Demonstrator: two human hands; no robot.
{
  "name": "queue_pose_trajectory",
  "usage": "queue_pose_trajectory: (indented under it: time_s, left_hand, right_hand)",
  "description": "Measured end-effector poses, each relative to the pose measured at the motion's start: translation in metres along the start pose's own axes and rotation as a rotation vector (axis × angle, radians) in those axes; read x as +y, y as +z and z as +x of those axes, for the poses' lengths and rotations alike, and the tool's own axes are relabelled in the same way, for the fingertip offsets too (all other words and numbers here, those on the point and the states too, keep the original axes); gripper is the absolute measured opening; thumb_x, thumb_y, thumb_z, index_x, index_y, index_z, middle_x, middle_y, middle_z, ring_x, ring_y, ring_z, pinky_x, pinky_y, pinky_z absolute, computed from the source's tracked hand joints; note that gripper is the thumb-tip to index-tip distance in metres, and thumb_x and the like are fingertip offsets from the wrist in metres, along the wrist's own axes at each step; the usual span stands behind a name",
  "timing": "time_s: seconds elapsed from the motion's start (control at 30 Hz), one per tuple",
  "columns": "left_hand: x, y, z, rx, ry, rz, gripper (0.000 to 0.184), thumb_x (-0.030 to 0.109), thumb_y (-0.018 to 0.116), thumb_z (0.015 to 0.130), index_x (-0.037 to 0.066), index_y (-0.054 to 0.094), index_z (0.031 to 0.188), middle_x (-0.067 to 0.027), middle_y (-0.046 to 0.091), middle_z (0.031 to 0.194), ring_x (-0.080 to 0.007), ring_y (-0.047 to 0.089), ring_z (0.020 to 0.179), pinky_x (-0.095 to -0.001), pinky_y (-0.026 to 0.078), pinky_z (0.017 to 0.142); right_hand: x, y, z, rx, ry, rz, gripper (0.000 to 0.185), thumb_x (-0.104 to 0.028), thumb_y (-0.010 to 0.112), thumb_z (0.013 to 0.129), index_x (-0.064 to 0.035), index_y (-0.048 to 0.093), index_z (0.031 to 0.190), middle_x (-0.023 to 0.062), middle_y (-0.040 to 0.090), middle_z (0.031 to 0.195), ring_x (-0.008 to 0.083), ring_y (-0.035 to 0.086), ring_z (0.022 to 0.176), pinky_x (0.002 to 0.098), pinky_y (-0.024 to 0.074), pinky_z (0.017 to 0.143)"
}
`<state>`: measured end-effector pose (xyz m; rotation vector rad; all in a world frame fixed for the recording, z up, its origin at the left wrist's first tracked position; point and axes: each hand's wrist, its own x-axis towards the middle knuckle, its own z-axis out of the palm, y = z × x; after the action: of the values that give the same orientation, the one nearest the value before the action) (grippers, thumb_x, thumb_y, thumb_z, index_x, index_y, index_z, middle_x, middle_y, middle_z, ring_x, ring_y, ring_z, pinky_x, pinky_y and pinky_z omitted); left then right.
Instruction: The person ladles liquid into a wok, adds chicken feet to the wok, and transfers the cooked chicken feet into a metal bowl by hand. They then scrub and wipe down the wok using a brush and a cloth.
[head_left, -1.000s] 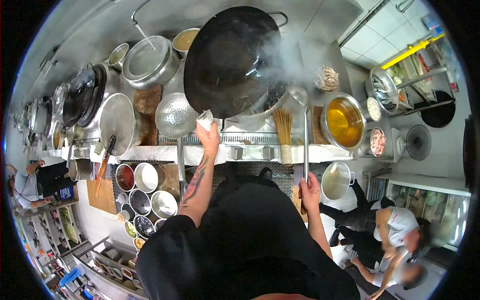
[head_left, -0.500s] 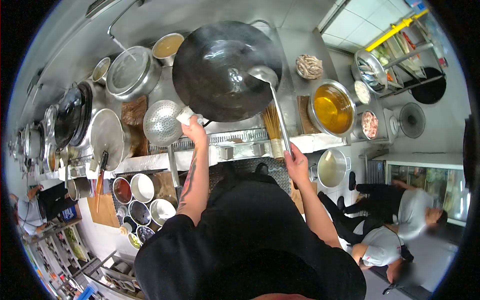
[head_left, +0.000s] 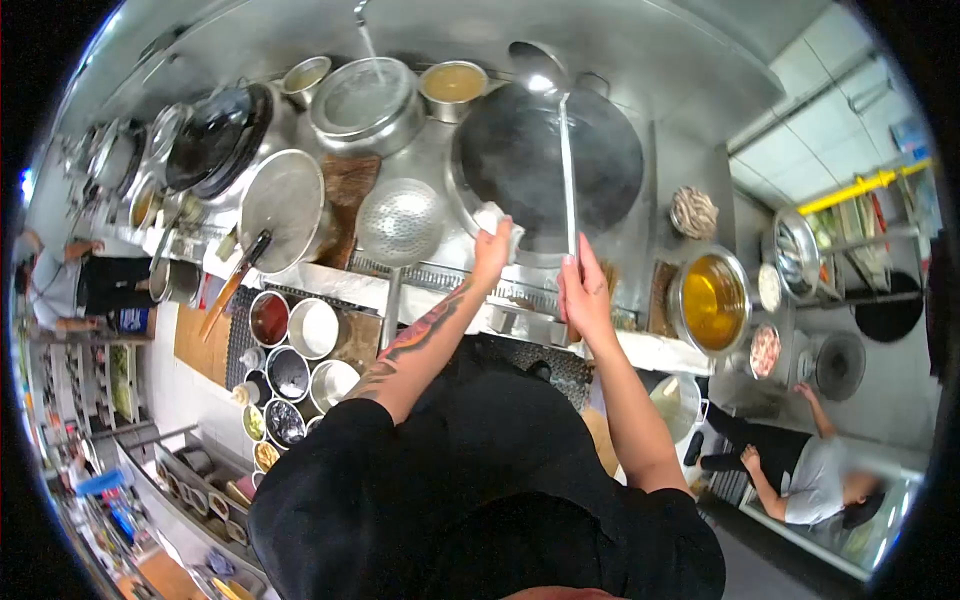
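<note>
A large dark wok (head_left: 500, 150) sits on the stove, faint steam over it. My left hand (head_left: 492, 246) is closed round a folded white cloth (head_left: 490, 216) at the wok's near edge. The long handle of a steel ladle (head_left: 567, 160) is in my right hand (head_left: 585, 292); its bowl is raised over the wok's far side. Left of the wok lies a perforated strainer (head_left: 400, 222), its handle toward me. Behind my right hand a bamboo brush (head_left: 611, 284) is partly hidden.
Right of the stove stand a bowl of yellow oil (head_left: 713, 302) and a bowl of pale strips (head_left: 693, 212). Steel pots (head_left: 367, 100) line the back left. Sauce containers (head_left: 314, 328) stand near left. A co-worker (head_left: 815, 470) is at far right, another person (head_left: 60, 280) at far left.
The ladle has swung up from inside the wok to above its far edge, my right hand rising with it. The wok sits flatter on the stove. The view has shifted, and one co-worker left it.
</note>
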<state>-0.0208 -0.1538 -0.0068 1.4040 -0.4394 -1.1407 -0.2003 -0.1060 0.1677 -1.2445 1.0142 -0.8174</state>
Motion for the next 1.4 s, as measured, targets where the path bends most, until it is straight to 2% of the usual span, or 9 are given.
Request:
queue_pose_trajectory:
  time_s: [0.1,0.23,0.3,0.5,0.57,0.67,0.93,1.13,1.4]
  left_hand:
    - [0.007,-0.035,-0.025,-0.017,0.119,0.112,0.049,0.041,0.051,0.106,-0.001,0.06,0.129,-0.011,0.067,0.119,-0.0208,0.059,0.113,-0.037,0.045,0.099]
    - [-0.016,-0.107,-0.059,-0.01,0.229,0.071,0.054,0.041,0.05,0.106,-0.001,0.049,0.14,-0.01,0.065,0.124,-0.0221,0.061,0.112,-0.0378,0.047,0.099]
    - [0.002,-0.14,-0.094,-0.085,-0.214,-0.063,0.059,0.041,0.049,0.107,-0.001,0.04,0.148,-0.0102,0.059,0.135,-0.0217,0.057,0.12,-0.0371,0.043,0.106]
    - [-0.002,-0.179,-0.134,0.036,0.015,-0.004,0.058,0.041,0.05,0.107,0.001,0.042,0.147,-0.0079,0.056,0.138,-0.0162,0.048,0.13,-0.0352,0.035,0.112]
    - [0.0,-0.184,-0.136,0.025,0.04,0.027,0.059,0.04,0.053,0.106,0.0,0.042,0.147,-0.009,0.056,0.139,-0.0181,0.048,0.13,-0.035,0.034,0.112]
    - [0.005,-0.184,-0.133,0.01,0.064,0.056,0.059,0.04,0.057,0.104,0.0,0.045,0.146,-0.0099,0.056,0.141,-0.0192,0.048,0.131,-0.0346,0.034,0.112]
    - [0.024,-0.164,-0.105,-0.126,-0.19,-0.038,0.064,0.054,0.044,0.106,0.004,0.042,0.146,-0.0098,0.063,0.125,-0.0203,0.064,0.109,-0.0356,0.052,0.089]
    - [0.013,-0.113,-0.056,-0.256,-0.303,-0.192,0.076,0.066,0.024,0.103,0.004,0.044,0.143,-0.015,0.065,0.124,-0.0277,0.071,0.099,-0.0409,0.059,0.08]
    - [0.028,-0.028,0.018,-0.374,-0.3,-0.103,0.066,0.06,0.037,0.105,0.0,0.062,0.116,-0.0151,0.07,0.098,-0.0283,0.071,0.077,-0.0417,0.061,0.067]
  right_hand:
    - [0.012,0.041,0.063,-0.095,-0.196,-0.27,0.058,-0.01,0.053,0.102,-0.0104,0.035,0.156,-0.0019,0.048,0.061,0.0086,0.044,0.038,0.0272,0.037,0.035]
    - [-0.009,0.128,0.17,-0.278,-0.083,-0.261,0.054,-0.008,0.057,0.095,-0.0029,0.044,0.148,0.0044,0.056,0.059,0.014,0.049,0.038,0.0322,0.0379,0.034]
    - [-0.016,0.179,0.208,-0.23,-0.18,-0.528,0.055,-0.013,0.058,0.093,-0.0056,0.047,0.146,0.0112,0.062,0.062,0.0206,0.058,0.042,0.0367,0.0457,0.04]
    - [0.014,0.274,0.294,-0.271,-0.127,-0.836,0.025,-0.014,0.057,0.093,-0.0001,0.062,0.113,0.0133,0.063,0.062,0.0221,0.061,0.048,0.0384,0.0488,0.045]
    - [0.018,0.283,0.302,-0.497,0.251,0.103,0.014,-0.013,0.054,0.095,0.0008,0.058,0.095,0.0086,0.059,0.062,0.0172,0.058,0.049,0.0328,0.0466,0.044]
    - [0.009,0.265,0.301,-0.592,0.714,0.867,0.017,-0.013,0.051,0.098,0.0007,0.055,0.088,0.0034,0.052,0.065,0.0118,0.053,0.05,0.0262,0.0435,0.043]
    - [-0.06,0.161,0.211,-0.763,0.729,1.381,0.028,-0.011,0.053,0.1,0.0091,0.043,0.116,0.0034,0.051,0.072,0.0099,0.051,0.048,0.0225,0.0427,0.042]
    - [-0.114,0.034,0.114,-0.744,0.667,1.335,0.044,-0.016,0.041,0.107,0.0122,0.034,0.14,0.0037,0.046,0.084,0.0098,0.048,0.052,0.0258,0.0425,0.042]
    - [-0.111,-0.065,0.005,-0.15,0.587,0.739,0.015,-0.018,0.05,0.104,-0.0032,0.049,0.108,0.0023,0.053,0.078,0.0069,0.047,0.05,0.0219,0.0392,0.038]
